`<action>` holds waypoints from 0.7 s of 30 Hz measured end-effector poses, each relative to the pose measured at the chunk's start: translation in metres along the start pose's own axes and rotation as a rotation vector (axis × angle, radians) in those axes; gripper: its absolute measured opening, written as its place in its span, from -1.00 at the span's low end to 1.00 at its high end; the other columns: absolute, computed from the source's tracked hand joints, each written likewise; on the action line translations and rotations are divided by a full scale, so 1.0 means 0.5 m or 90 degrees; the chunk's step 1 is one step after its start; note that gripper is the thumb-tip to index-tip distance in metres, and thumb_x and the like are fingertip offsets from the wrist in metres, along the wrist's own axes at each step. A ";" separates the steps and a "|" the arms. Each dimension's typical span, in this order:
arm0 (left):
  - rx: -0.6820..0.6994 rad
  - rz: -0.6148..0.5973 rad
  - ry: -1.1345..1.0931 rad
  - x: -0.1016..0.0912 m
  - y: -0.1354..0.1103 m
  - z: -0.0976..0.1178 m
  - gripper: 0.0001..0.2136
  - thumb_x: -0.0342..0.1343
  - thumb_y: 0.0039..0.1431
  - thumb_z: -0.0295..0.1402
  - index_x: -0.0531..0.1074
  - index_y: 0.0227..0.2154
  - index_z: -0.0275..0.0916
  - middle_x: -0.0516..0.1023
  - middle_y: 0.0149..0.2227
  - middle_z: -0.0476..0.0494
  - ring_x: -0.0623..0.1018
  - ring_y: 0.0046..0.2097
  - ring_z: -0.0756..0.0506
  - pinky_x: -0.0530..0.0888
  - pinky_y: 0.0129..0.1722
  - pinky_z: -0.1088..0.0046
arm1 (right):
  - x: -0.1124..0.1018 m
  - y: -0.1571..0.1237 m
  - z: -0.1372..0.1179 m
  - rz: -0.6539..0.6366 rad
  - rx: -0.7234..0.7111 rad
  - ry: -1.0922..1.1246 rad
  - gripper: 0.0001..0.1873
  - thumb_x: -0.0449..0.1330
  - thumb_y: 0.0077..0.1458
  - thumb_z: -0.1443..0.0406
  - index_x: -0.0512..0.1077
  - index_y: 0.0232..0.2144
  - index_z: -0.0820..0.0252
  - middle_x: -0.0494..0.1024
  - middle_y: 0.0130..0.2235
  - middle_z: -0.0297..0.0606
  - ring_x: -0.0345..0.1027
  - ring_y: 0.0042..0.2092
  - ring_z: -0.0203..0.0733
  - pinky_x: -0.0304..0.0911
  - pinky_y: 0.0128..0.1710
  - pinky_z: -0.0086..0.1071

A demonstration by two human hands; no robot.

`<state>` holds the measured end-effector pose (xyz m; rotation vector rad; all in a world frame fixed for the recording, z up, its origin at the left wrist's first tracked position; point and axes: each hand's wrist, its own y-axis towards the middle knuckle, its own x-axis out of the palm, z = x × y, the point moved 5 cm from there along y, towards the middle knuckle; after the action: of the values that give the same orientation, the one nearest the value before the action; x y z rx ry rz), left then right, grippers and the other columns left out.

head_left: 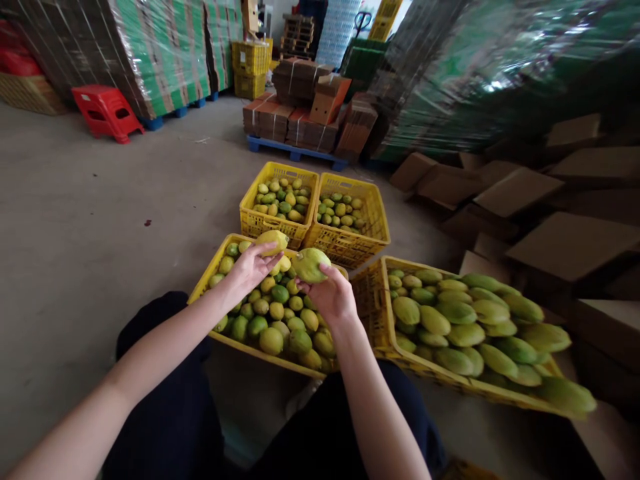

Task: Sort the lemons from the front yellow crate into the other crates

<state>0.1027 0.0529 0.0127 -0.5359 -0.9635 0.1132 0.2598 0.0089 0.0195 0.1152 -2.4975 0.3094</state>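
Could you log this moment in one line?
left hand: holding yellow fruit; right hand: holding greenish fruit; below: yellow crate of fruit

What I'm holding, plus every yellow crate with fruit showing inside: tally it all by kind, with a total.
Yellow oval fruit, in the left hand: 1
Greenish-yellow oval fruit, in the right hand: 1
Yellow plastic crates holding loose fruit: 4
Total: 6

Smooth plastic on the red stool point(116, 110). Just behind the stool, shiny, crinkly plastic wrap point(163, 50). Right of the stool, dull cardboard stack point(295, 83) and hard plastic crates point(340, 246).
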 end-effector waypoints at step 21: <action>-0.126 -0.154 0.122 0.025 -0.042 -0.020 -0.58 -0.18 0.37 -0.23 0.52 -0.04 -0.37 0.62 -0.42 -0.22 0.49 -0.63 -0.06 0.45 -0.67 0.44 | 0.012 -0.007 -0.012 0.045 -0.037 0.094 -0.63 0.38 -0.07 0.01 0.50 -0.35 0.16 0.63 -0.40 -0.25 0.36 -0.57 -0.30 0.27 -0.66 -0.45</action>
<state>0.1148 0.0347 0.0277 -0.5962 -0.8494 -0.2499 0.2589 0.0071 0.0281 -0.0184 -2.3648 0.2636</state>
